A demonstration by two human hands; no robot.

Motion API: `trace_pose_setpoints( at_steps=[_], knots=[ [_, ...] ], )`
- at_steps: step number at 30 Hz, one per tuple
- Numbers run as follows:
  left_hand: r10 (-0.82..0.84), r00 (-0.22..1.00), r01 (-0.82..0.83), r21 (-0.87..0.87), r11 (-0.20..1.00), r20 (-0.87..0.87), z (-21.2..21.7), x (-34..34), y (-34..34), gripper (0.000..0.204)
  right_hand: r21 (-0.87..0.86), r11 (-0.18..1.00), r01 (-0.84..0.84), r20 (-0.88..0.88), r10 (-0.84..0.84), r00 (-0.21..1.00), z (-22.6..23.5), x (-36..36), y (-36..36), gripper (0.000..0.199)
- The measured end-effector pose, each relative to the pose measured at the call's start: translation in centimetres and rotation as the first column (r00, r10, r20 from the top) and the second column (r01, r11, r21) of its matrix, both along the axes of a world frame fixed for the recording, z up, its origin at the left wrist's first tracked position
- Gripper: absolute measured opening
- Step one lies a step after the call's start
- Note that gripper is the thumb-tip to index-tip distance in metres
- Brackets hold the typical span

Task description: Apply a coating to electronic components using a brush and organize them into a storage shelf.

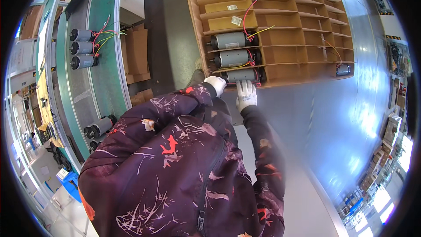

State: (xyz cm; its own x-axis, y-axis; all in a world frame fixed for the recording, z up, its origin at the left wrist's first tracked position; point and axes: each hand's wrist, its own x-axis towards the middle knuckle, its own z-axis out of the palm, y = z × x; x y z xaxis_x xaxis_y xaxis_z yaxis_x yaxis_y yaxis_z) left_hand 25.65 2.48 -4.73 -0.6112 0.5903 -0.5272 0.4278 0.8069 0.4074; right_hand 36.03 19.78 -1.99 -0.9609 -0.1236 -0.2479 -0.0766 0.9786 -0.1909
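A grey cylindrical electric motor [240, 75] lies in the nearest left compartment of a cardboard divider box [287, 79]. My left hand [215, 85], in a white glove, is curled round the motor's left end by the box's near corner. My right hand [247, 94], gloved too, reaches over the near wall with its fingers stretched out on the motor's side. Just beyond it lie a second motor [234, 58] and a third motor [230, 41], each in its own slot. Red and yellow wires [250, 17] rise from the third one's right end.
A small motor [343, 70] with a wire sits in the box's near right corner. The box rests on a shiny metal table [333, 118]. To the left, a green-edged conveyor [105, 57] carries several motors [82, 48]. Cardboard pieces [137, 55] lie between conveyor and table.
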Motion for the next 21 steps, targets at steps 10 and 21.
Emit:
trace_pose_setpoints(
  at_steps=[10,21],
  knots=[
    [0.008,1.0,-0.007,-0.086,0.996,0.011,0.2,0.8,0.1,0.022,-0.101,0.993,-0.066,0.186,0.084,0.979,-3.5,-0.2,-1.6,0.063],
    [-0.055,0.998,0.053,0.116,0.992,0.014,-2.3,4.0,2.2,0.052,0.086,0.995,-0.057,0.328,0.026,0.944,-8.3,-3.0,-1.1,0.048]
  ],
)
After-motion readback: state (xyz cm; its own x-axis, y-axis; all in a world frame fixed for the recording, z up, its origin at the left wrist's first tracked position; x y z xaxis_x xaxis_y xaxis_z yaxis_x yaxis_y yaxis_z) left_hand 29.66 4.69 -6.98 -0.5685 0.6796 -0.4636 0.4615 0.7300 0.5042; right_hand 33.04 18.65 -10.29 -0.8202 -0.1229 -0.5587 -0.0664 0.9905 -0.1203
